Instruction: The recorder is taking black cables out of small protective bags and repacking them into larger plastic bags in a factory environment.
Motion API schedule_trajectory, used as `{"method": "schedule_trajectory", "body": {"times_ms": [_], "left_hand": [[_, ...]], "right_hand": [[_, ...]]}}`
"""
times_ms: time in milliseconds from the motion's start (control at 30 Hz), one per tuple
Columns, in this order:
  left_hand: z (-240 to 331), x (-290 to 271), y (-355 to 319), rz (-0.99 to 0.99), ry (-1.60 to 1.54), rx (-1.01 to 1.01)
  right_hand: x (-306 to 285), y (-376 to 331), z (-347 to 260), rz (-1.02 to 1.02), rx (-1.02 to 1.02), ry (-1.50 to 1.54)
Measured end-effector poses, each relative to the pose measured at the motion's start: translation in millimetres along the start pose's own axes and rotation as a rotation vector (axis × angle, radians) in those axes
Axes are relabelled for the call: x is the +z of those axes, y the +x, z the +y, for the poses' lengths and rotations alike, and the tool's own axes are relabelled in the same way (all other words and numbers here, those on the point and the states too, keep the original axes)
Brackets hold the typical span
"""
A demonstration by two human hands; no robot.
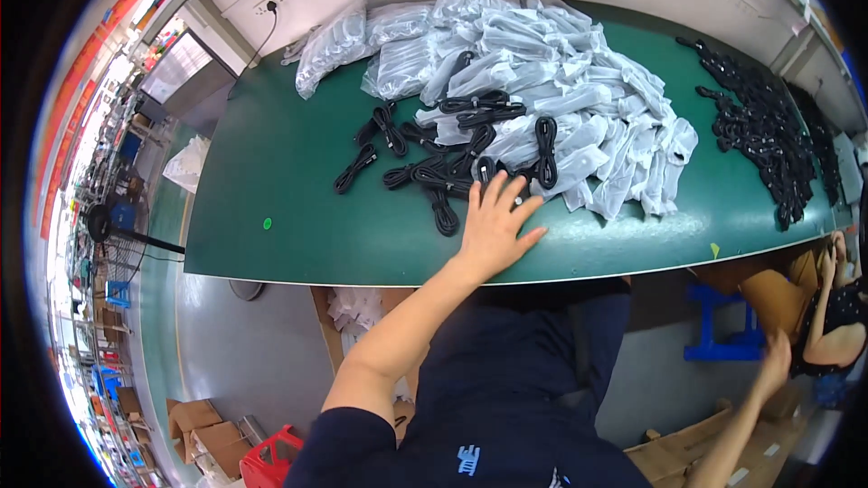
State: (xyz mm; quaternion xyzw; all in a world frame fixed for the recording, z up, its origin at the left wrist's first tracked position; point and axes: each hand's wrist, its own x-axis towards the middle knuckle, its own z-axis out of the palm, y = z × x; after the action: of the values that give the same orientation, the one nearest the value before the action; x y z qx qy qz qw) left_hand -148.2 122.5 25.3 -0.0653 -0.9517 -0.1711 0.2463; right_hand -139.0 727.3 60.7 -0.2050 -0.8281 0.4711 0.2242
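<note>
On the flat green tabletop (298,172), I have the bare left hand (495,228) spread, gripping nothing visible, at coiled black cables (438,177) beside translucent white plastic bags (542,81); right hand (773,367) off-table, grip unreadable; hasty sweeping could snag loops.

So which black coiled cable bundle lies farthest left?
The black coiled cable bundle slanting on the green tabletop, left of the others and touching none.
</note>
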Motion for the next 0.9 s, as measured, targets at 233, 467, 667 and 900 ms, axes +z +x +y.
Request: {"method": "schedule_trajectory", "body": {"times_ms": [233, 467, 667, 900], "left_hand": [[-43, -2, -33, -0.027, 0.068, -0.113], [-90, -34, -60, 0.053, 0.049, -0.261], [-95, -36, -63, 0.067, 0.063, -0.268], [-83, -38, -8, -0.042, 0.120, -0.377]], "right_hand": [[367, -126, -183, -0.621, -0.650, 0.052], [427, -180, -222, -0.508, -0.800, -0.198], [405, -180, -221, -0.674, -0.555, 0.015], [399, -209, -206, -1.025, -0.984, -0.030]]}}
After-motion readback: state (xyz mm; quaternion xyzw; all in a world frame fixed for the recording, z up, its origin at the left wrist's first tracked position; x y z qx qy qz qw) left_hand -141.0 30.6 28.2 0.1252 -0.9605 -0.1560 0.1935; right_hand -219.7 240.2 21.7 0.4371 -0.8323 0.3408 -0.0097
